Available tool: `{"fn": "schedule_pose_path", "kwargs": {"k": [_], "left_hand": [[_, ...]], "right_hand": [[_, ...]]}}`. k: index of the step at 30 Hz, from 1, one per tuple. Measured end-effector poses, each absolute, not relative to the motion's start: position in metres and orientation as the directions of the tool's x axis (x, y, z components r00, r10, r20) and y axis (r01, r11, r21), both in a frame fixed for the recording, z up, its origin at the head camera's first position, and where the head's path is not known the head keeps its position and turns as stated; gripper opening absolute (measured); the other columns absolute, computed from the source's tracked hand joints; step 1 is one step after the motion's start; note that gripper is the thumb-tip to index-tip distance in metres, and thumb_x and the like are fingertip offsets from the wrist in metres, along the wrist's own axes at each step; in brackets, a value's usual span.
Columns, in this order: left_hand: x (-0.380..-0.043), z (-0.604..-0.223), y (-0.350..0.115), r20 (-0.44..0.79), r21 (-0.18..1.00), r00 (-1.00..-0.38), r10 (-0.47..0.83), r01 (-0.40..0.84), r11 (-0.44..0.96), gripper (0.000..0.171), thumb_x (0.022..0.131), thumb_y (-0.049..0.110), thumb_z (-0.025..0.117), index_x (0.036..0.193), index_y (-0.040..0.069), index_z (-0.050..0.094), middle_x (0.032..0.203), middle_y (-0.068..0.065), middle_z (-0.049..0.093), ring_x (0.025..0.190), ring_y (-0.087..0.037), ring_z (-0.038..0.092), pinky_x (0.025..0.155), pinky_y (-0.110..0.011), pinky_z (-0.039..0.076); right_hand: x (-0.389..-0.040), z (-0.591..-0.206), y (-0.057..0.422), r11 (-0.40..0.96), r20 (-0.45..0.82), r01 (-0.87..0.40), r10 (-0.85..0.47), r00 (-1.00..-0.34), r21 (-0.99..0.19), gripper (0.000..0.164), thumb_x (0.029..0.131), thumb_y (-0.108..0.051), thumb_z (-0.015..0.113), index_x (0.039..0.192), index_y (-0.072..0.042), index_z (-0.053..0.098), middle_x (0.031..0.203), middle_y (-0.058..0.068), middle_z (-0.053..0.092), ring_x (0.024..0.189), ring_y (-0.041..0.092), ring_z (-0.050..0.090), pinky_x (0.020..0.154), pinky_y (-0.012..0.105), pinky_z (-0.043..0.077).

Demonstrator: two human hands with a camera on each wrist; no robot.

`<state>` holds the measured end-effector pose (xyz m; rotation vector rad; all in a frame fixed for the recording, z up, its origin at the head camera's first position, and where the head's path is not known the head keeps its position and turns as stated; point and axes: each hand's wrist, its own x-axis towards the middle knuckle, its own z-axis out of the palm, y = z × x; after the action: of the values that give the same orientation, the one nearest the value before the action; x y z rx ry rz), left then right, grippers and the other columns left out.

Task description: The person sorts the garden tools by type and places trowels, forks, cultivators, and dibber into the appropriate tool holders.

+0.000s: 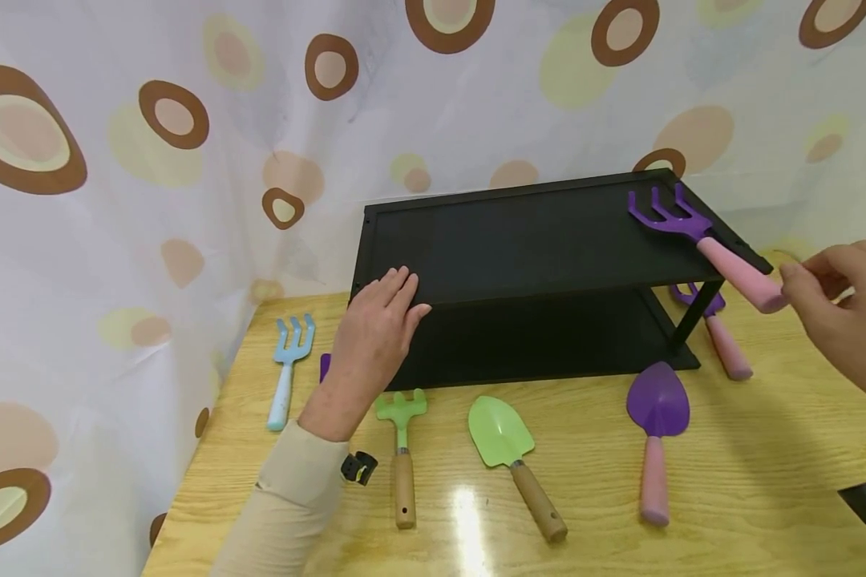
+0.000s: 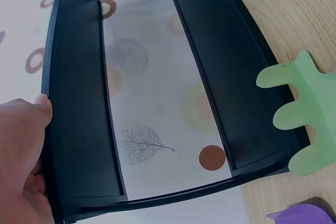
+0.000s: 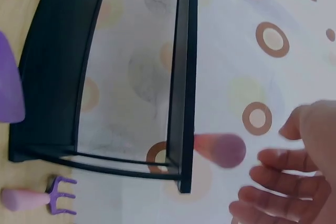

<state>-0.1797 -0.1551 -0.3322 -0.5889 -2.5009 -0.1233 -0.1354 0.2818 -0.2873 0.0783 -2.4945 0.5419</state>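
A black two-tier shelf [image 1: 520,240] stands on the table. My left hand [image 1: 378,336] rests on the front left part of its upper board, fingers laid straight over the edge. On the board's right end lies a purple hand fork [image 1: 739,272], its pink handle sticking out past the front edge. Beside that handle's end is my right hand [image 1: 847,300]. The right wrist view shows a gap between the handle and the loosely bent fingers [image 3: 278,195], which hold nothing.
In front of the shelf lie a green hand rake [image 1: 403,473], a green trowel [image 1: 501,433] and a purple trowel [image 1: 657,409]. A light blue fork [image 1: 283,385] lies left; another purple fork [image 1: 727,349] lies right. My left arm partly hides a purple piece [image 1: 325,366]. Patterned cloth hangs behind.
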Motion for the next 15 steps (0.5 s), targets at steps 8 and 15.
{"fn": "schedule_pose_path", "kwargs": {"k": [8, 15], "left_hand": [[-0.1798, -0.3303, -0.1542, 0.555, -0.037, -0.739, 0.382, 0.437, 0.899, 0.045, 0.102, 0.032, 0.054, 0.138, 0.005, 0.058, 0.141, -0.013, 0.059, 0.133, -0.025, 0.055, 0.113, -0.039, 0.042], [-0.1787, -0.3301, -0.1533, 0.549, -0.031, -0.742, 0.384, 0.442, 0.897, 0.045, 0.102, 0.032, 0.054, 0.137, 0.004, 0.059, 0.141, -0.013, 0.059, 0.133, -0.025, 0.055, 0.113, -0.039, 0.043]], "right_hand": [[-0.1273, -0.2973, 0.2848, 0.937, 0.518, -0.205, -0.031, -0.855, -0.283, 0.037, 0.099, -0.021, 0.056, 0.085, 0.01, 0.07, 0.083, 0.031, 0.064, 0.058, 0.03, 0.058, 0.048, 0.019, 0.033], [-0.1325, -0.297, 0.2796, 0.946, 0.509, -0.212, -0.062, -0.858, -0.243, 0.032, 0.096, -0.021, 0.058, 0.086, 0.007, 0.072, 0.085, 0.027, 0.068, 0.068, 0.044, 0.063, 0.05, 0.024, 0.04]]}}
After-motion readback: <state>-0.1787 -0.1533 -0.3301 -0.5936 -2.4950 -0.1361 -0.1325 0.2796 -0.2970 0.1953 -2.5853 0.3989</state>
